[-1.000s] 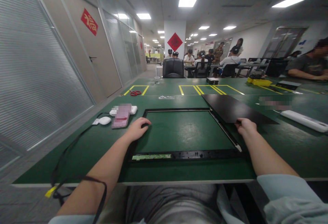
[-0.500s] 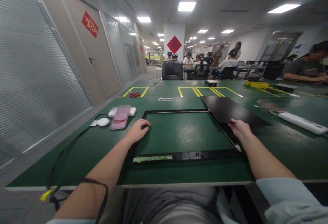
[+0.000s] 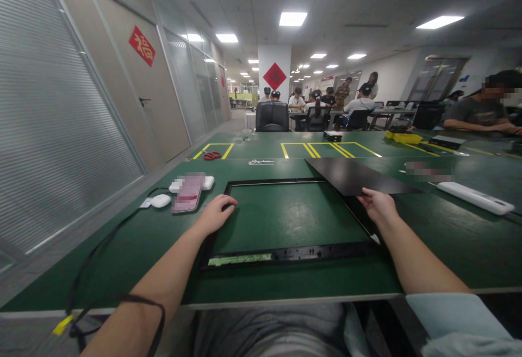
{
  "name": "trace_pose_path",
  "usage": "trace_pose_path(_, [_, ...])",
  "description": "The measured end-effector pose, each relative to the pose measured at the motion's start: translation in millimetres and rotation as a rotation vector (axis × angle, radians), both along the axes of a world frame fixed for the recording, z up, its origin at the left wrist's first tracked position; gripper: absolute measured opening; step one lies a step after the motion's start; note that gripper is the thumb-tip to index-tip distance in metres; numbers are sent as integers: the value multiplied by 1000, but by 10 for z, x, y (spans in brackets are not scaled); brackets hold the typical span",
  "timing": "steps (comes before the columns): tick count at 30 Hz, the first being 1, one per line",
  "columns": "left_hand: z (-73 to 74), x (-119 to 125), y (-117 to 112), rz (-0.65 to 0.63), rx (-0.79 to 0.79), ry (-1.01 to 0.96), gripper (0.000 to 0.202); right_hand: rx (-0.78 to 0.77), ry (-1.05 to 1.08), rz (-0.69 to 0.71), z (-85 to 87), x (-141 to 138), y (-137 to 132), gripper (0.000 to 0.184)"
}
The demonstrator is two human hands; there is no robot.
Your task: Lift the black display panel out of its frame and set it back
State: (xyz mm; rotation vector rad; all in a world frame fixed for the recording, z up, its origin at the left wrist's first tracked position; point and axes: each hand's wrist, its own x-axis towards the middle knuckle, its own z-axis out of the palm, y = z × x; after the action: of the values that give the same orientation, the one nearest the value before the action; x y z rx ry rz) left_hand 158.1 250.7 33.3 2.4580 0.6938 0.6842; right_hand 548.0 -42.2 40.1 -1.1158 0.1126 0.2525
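Note:
A black rectangular frame [image 3: 322, 251] lies flat on the green table, with a pale green strip [image 3: 240, 259] set along its near left side. My left hand [image 3: 217, 214] is closed over the frame's left side, fingers curled at the inner edge. In my right hand [image 3: 380, 206], a thin dark flat panel [image 3: 354, 175] is pinched between thumb and fingers at its near edge. The panel is tilted and overlaps the frame's far right corner, hiding part of its right side. A small white piece [image 3: 374, 239] shows at the near right corner, beside my right wrist.
Left of the frame are a pink phone [image 3: 188, 192] and a white rounded device [image 3: 160, 201] on a black strap. Red scissors [image 3: 212, 155] and small white parts [image 3: 261, 162] lie farther back. A long white device [image 3: 475, 198] lies right. People sit beyond.
My right hand has shifted the panel slightly left over the frame, and its right end has risen a little. My left hand stays at the frame's left side. The view has moved slightly.

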Motion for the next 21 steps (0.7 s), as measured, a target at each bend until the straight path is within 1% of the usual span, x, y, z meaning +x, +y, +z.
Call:
trace_pose_path(4, [3,3,-4,10,9,-13,33,-6,6,96,52,-113,7,24])
trace_pose_path(8, [-4,6,5,41,29,-16,36,-56,13,253,98,-206,18,22])
trace_pose_path(10, [-19,8,26,70,50,-26,37,-63,-2,333,115,-246,23,20])
trace_pose_path(14, [-74,13,91,145,72,-55,43,-76,-31,446,140,-322,22,20])
trace_pose_path(17, [-104,15,127,186,62,-57,48,-67,-59,495,144,-363,17,21])
trace_pose_path(21, [-100,15,129,181,22,-33,51,-60,-61,500,136,-385,23,23])
